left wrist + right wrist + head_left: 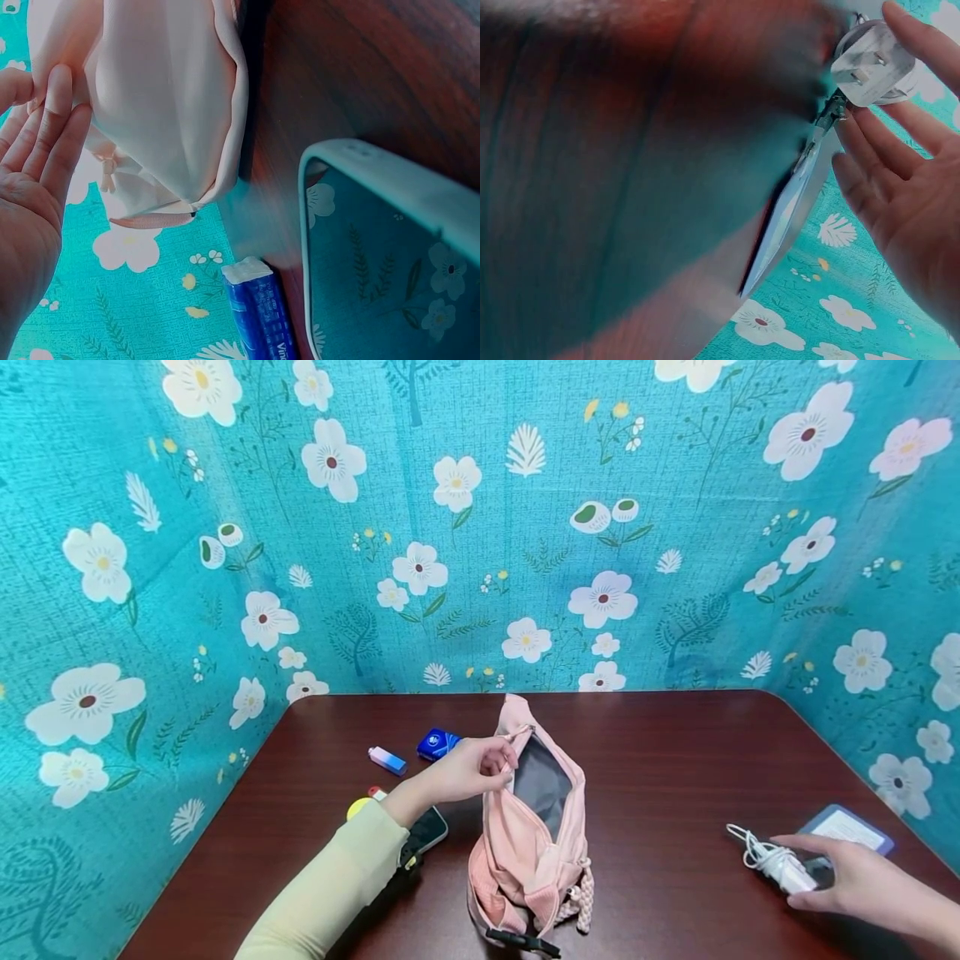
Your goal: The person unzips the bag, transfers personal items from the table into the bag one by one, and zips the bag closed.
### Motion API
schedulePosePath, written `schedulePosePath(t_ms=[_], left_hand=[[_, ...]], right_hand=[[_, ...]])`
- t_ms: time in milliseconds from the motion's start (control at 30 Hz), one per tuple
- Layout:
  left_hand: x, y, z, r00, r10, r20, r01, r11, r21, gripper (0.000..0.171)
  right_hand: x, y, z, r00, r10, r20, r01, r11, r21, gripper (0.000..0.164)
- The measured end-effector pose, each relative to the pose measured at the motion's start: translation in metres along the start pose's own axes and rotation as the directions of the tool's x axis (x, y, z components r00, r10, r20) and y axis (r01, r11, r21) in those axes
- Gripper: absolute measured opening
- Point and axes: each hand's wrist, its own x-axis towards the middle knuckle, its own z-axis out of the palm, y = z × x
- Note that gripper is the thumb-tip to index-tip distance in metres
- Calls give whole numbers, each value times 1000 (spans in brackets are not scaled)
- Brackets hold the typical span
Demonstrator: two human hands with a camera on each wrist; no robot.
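A pink fabric bag lies on the table with its zip opening spread, showing a grey lining. At the left edge of that opening, my left hand pinches the cloth between thumb and fingers, as the left wrist view also shows. Far to the right, my right hand has thumb and fingers on either side of a white charger wound with its cable. In the right wrist view its two-pin plug faces the camera, the fingertips right at its sides.
Left of the bag lie a blue tissue pack, a small pink-to-blue stick, a phone and a yellow round thing, partly behind my left arm. A blue-edged card holder lies behind my right hand. Floral cloth hangs behind the table.
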Motion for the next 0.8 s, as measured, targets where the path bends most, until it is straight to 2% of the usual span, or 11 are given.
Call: schedulePosePath(t_ms=[100,433,667,800], left_hand=[[0,0,0,1000,-5,3,5,1000,0,13],[1,-1,1,1000,-22,6,22,1000,3,14],[7,-33,9,1000,-19,-11,19,1000,21,16],[9,-38,9,1000,-6,-11,7,1000,23,17]], right_hand=[[0,1,1,999,27,25,-28,999,24,75],[0,5,2,999,-42,17,40,996,82,72],[-1,4,4,996,-85,-26,88,988,125,69],[1,5,4,992,-114,-56,120,986,116,64]])
